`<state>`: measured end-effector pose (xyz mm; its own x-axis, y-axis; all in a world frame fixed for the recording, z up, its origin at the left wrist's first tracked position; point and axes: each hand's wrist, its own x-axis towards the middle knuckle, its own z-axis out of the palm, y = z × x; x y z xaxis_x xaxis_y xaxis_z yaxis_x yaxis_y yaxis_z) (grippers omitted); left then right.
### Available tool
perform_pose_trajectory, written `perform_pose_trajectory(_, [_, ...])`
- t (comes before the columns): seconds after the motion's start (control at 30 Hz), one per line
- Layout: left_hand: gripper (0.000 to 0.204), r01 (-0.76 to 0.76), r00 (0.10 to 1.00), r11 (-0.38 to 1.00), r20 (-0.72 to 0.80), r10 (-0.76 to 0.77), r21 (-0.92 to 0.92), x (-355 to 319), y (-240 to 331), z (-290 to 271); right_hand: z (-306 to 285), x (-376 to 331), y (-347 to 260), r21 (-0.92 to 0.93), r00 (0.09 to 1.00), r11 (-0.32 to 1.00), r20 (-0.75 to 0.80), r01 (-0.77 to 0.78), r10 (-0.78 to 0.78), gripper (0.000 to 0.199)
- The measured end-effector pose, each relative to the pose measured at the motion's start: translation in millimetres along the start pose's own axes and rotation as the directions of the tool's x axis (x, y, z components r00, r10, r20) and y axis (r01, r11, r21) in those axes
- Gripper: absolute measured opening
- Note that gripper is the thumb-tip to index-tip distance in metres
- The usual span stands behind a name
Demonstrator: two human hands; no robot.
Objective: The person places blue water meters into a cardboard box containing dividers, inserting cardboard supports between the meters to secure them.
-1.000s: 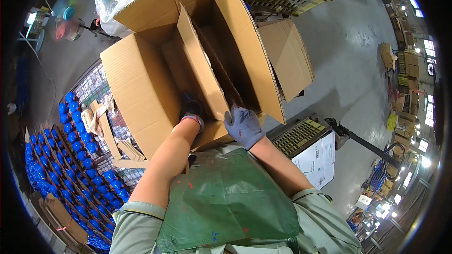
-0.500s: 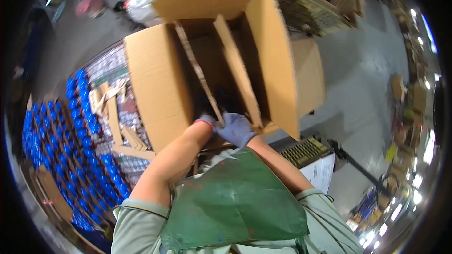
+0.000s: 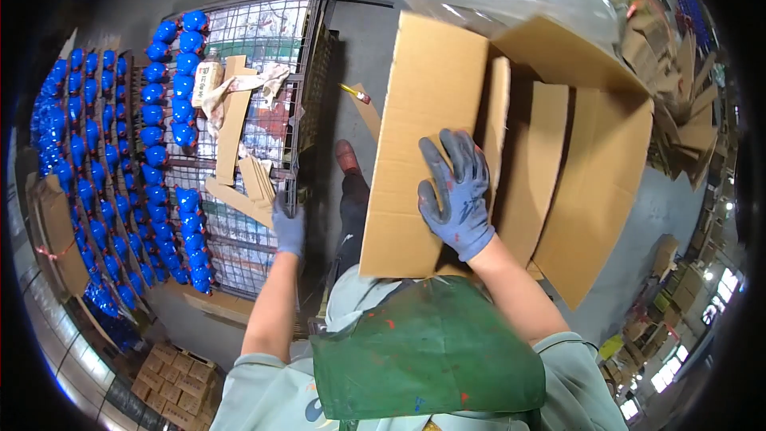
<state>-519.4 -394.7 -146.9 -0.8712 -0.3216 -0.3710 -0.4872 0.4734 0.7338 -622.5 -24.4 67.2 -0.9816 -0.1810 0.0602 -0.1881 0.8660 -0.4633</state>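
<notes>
In the head view, your two gloved hands are staying well apart. Your right hand [image 3: 459, 191] is lying over the left flap of an open cardboard box [image 3: 594, 160], with the thumb standing away from the fingers. The box is standing to the right of the wire-mesh bench [image 3: 302, 100], across a strip of floor, and inside it upright cardboard dividers [image 3: 549, 128] are showing. Your left hand [image 3: 288, 230] is reaching the bench's right edge, near its lower right corner, just beside some short cardboard strips [image 3: 255, 179]; you cannot tell from here whether its fingers are closing on anything. Farther up that edge, a stained cloth [image 3: 254, 84] is draping over a longer cardboard piece [image 3: 232, 132], and a pale bottle [image 3: 206, 81] is lying near the cloth. Blue round pieces [image 3: 188, 64] are running in rows along the bench's left side. A green apron [image 3: 431, 351] is covering your front.
</notes>
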Motion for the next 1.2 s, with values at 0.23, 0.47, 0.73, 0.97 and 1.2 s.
perform_pose_trajectory(0.23, [0.131,0.503,0.796,0.440,-0.200,-0.572,0.744,144,-144,-13,45,18,-18,-0.413,0.978,0.902,0.102,-0.127,0.184,0.054])
perform_pose_trajectory(0.47, [0.081,0.505,0.831,0.695,-0.070,-0.552,0.512,135,-182,-61,57,22,-25,-0.439,0.969,0.885,0.104,-0.158,0.224,0.056])
perform_pose_trajectory(0.73, [0.041,-0.100,0.994,0.890,-0.083,0.071,-0.444,102,84,-67,31,14,-22,-0.293,0.965,0.931,0.079,-0.216,0.249,0.064])
perform_pose_trajectory(0.97, [0.070,-0.847,0.315,0.521,0.687,0.654,-0.107,-49,399,-24,-39,-5,-70,0.996,0.856,0.001,-0.081,0.094,0.510,0.080])
perform_pose_trajectory(1.2, [0.070,-0.811,0.401,0.543,0.882,0.247,0.217,-78,445,47,-1,-126,-16,0.819,0.685,-0.557,0.327,0.139,0.651,0.035])
